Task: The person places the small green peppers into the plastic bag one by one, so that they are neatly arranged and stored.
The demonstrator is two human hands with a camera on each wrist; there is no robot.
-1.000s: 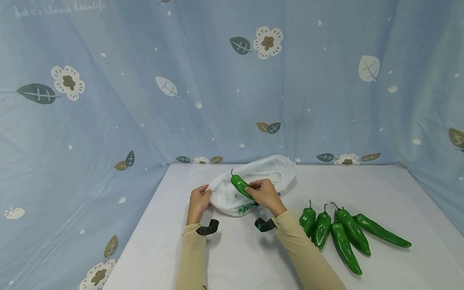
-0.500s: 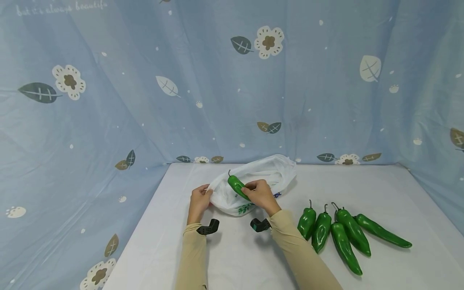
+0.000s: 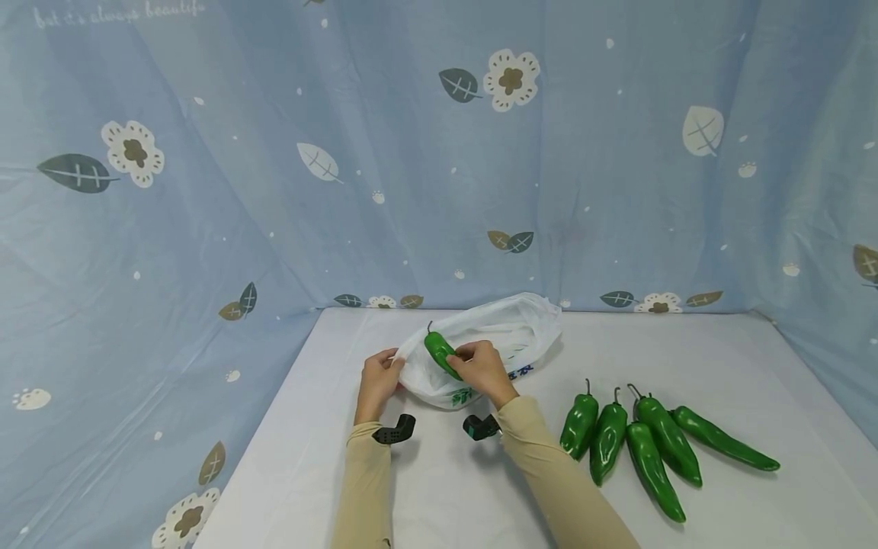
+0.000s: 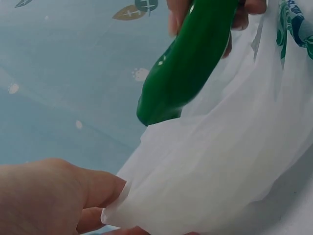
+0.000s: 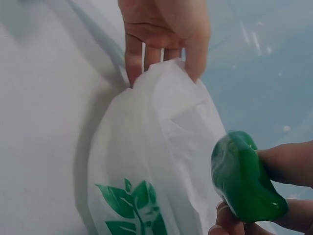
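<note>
Green chili pepper [image 3: 441,355] being held at the open mouth of a white plastic bag [image 3: 511,311].
Right hand [image 3: 482,371] is pinching the pepper between thumb and fingers; left hand [image 3: 377,380] is pinching the bag's left rim. Five other peppers [image 3: 652,465] are lying on the white table [image 3: 446,488], right of the bag.

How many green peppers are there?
6: one green pepper in the right hand, and five peppers together on the table's right side. More may be hidden inside the white bag.
</note>
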